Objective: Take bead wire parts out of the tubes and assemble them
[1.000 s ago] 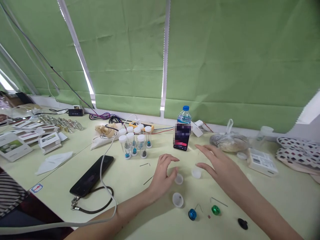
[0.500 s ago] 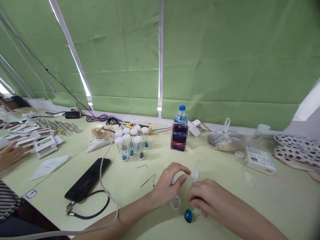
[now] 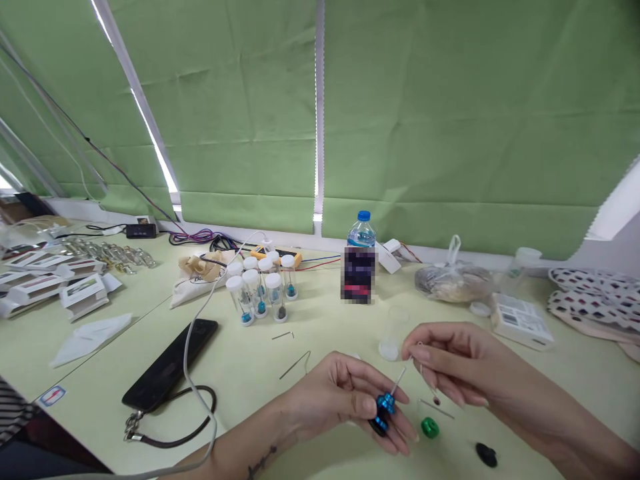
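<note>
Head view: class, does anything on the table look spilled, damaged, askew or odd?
Nothing looks spilled or damaged. Two oddities: a pixelated patch covers something before the bottle, and the front-right capped tube holds a dark piece while nearby tubes show blue.

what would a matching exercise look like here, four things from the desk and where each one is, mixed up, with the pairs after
1. small shiny blue part
2. small round shiny green part
3. black phone with a dark cord strap
4. clear plastic bottle with a blue cap

A. between the left hand and a flat black piece
B. upright in front of the green fabric blinds
C. held in the left hand's grip
D. lying flat, left of the left hand

Pairs: 1-C, 2-A, 3-D, 4-B
</note>
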Available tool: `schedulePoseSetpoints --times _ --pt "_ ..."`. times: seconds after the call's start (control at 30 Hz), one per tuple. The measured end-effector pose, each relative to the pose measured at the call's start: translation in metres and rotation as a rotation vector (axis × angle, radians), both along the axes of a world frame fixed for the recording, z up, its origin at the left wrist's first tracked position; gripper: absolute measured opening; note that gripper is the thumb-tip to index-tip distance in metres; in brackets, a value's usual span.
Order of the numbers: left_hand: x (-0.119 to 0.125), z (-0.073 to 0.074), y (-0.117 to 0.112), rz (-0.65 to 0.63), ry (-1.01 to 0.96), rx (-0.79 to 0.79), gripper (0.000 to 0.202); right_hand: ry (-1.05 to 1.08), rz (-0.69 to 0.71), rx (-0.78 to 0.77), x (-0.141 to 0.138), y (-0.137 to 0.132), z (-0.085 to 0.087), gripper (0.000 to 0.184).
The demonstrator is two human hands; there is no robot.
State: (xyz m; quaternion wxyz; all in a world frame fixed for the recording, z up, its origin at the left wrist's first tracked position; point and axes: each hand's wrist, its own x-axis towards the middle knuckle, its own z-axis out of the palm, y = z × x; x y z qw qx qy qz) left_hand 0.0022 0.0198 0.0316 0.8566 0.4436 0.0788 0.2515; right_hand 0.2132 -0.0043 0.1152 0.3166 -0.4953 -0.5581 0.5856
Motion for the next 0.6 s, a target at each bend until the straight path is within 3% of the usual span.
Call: schedulePoseSetpoints --times 0.17,0.37,0.47,0.53,0.6 --pt "0.005 -0.011 -0.006 0.051 -0.065 -0.072 0.037 0.054 0.070 -0.029 -0.007 0.000 -0.004 0.021" --pt "0.014 -0.010 -0.005 0.156 -0.071 -0.015 0.032 0.005 0.095 0.198 -0.008 0.003 -0.004 0.020" --pt "0.022 -0.002 -0.002 0.407 0.060 0.165 0.031 -0.028 -0.033 0.266 0.000 0.005 -0.002 0.023" --pt "0.029 0.003 0.002 0.662 0.223 0.362 0.030 -0.025 -0.207 0.350 0.009 0.007 -0.002 0.019" --pt "0.036 0.004 0.009 0.837 0.347 0.529 0.027 -0.004 -0.411 0.439 0.017 0.009 -0.002 0.015"
